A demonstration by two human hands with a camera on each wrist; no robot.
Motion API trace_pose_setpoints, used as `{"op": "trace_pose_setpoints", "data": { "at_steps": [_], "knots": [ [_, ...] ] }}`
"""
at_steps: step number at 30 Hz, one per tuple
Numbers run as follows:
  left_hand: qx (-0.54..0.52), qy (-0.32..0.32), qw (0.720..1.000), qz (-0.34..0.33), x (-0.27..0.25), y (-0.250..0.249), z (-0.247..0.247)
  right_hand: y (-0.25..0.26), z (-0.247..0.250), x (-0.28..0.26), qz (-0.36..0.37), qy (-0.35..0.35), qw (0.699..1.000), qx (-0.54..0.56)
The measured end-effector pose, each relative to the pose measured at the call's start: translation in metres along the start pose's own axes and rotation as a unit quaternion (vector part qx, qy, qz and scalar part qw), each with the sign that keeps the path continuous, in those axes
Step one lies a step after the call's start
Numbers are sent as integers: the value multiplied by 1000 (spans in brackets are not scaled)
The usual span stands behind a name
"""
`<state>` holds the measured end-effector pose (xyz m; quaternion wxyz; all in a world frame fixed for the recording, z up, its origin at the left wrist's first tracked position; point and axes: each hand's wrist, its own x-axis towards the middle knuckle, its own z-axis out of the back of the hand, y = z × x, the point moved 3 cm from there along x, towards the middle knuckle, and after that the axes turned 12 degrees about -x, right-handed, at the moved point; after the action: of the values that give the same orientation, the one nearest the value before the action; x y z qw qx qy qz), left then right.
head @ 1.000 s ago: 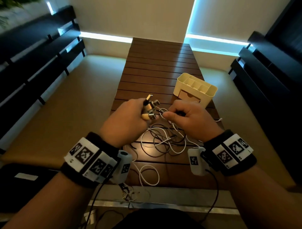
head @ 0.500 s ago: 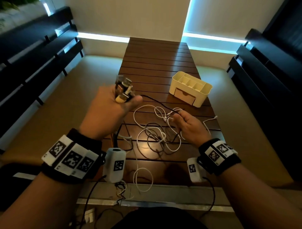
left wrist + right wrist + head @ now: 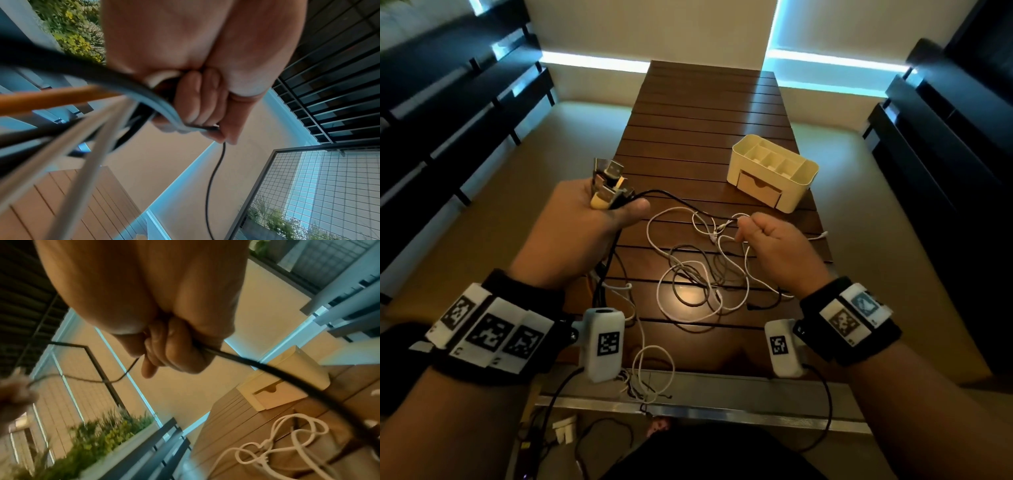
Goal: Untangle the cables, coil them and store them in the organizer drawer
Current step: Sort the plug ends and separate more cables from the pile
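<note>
Tangled white and black cables (image 3: 698, 274) lie mid brown slatted desk (image 3: 705, 113); left hand (image 3: 585, 226) grips plug bundle (image 3: 607, 185), right hand (image 3: 777, 243) pinches thin black cable (image 3: 267, 368); cream plastic organizer (image 3: 774, 171) far right.

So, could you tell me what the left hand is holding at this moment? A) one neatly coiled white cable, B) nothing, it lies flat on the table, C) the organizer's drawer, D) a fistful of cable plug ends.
D: the left hand grips a bundle of plug ends raised above the table, with their cables trailing down, while the organizer sits apart with its drawer closed.
</note>
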<state>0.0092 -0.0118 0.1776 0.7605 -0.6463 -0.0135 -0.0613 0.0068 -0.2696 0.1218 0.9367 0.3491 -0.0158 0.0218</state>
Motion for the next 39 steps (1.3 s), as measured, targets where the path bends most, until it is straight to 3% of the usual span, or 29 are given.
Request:
{"op": "trace_pose_setpoints", "data": {
  "at_steps": [5,10,12,14,16,18,20,22,24,26,28,30,36,39],
  "knots": [
    [19,12,1000,19,-9,-1,-24,-18,-5,-7,-18,77,995,-58],
    [54,20,998,31,-16,-5,-38,-25,-1,-24,-46,250,966,-50],
    [78,40,996,25,-20,-9,-47,-32,-10,-42,-15,360,928,-99],
    [78,58,995,25,-23,-11,-57,-42,-18,-60,8,460,870,-177],
    [55,58,997,23,-25,-10,-65,-47,-17,-69,27,505,820,-268],
    [2,60,998,32,-26,-10,-73,-50,-9,-70,25,513,799,-313],
    [-68,78,993,47,-28,-13,-81,-52,4,-65,23,481,811,-333],
    [-143,102,983,47,-29,-20,-90,-50,21,-59,24,413,855,-312],
    [-201,122,971,35,-29,-28,-98,-44,36,-55,39,349,907,-233],
    [-238,131,962,14,-30,-38,-108,-33,44,-59,69,317,939,-114],
    [-267,130,955,-1,-31,-45,-119,-23,44,-66,94,308,947,2],
    [-280,125,952,-10,-33,-51,-129,-17,39,-71,121,298,946,38],
    [-280,113,953,-20,-39,-61,-141,-29,27,-72,115,257,960,-10],
    [-278,100,955,-12,-43,-57,-144,-36,24,-79,124,332,933,-67]
  ]
}}
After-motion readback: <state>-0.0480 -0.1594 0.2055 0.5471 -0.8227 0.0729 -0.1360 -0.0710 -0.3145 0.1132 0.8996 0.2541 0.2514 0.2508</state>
